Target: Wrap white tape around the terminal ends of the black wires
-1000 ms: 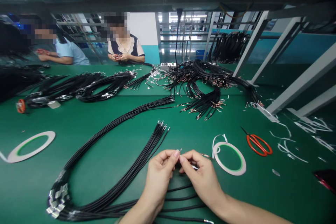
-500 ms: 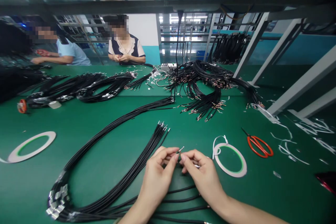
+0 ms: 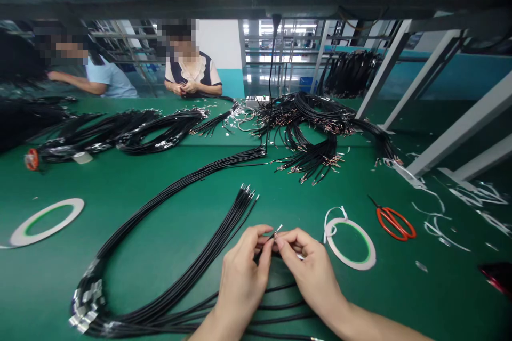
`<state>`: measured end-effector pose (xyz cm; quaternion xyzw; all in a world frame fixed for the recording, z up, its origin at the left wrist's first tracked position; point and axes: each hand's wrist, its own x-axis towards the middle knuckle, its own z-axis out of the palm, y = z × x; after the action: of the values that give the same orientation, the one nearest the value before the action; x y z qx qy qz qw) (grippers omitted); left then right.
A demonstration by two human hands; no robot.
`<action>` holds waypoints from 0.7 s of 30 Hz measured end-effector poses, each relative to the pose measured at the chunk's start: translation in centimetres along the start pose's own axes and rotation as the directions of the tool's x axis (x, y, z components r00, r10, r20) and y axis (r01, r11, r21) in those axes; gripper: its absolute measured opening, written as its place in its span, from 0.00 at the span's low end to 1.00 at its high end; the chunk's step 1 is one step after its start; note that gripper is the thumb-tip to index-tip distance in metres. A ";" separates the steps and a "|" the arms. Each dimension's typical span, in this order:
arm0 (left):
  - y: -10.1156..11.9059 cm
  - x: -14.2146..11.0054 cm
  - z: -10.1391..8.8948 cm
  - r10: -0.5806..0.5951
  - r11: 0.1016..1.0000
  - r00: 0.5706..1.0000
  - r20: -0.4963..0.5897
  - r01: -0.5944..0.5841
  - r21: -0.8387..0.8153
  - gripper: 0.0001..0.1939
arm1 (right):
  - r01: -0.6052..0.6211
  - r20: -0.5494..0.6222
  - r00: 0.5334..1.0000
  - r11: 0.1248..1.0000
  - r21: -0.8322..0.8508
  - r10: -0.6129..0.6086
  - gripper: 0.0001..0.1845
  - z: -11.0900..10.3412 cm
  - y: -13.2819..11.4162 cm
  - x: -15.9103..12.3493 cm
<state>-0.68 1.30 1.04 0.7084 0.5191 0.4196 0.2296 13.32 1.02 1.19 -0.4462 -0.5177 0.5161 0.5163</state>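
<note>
My left hand (image 3: 244, 266) pinches a thin black cable (image 3: 274, 234) near its end between thumb and forefinger. The cable's bare metal tip (image 3: 279, 228) sticks out above the fingertips, tilted up to the right. Against it, the closed fingertips of my right hand (image 3: 314, 266) meet the cable's end; a small white bit shows under those fingers, and what they pinch is mostly hidden. Several black cables (image 3: 280, 304) run beneath both hands. Left of them, a looped bundle of black cables (image 3: 192, 274) lies on the green table, its silvery ends (image 3: 248, 189) pointing away from me.
A white tape ring (image 3: 354, 245) and orange-handled scissors (image 3: 396, 222) lie to the right, another tape ring (image 3: 48, 222) far left. Cable piles (image 3: 312, 112) cover the back. White strips (image 3: 444, 232) are scattered near metal posts (image 3: 460, 122). Two people (image 3: 192, 69) sit opposite.
My left fingers have curled further around the cable, and its tip has shifted slightly right. My right hand stays nearly in place. The far-left person's hand has moved.
</note>
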 end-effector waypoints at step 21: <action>0.3 0.0 -0.1 0.140 0.980 0.990 0.034 -0.143 0.140 0.10 | -0.038 -0.016 0.999 0.999 0.012 0.038 0.10 -0.3 0.2 0.3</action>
<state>-0.63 1.16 1.33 0.7630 0.4932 0.3883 0.1545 13.53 1.35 0.98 -0.4573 -0.5019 0.5252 0.5131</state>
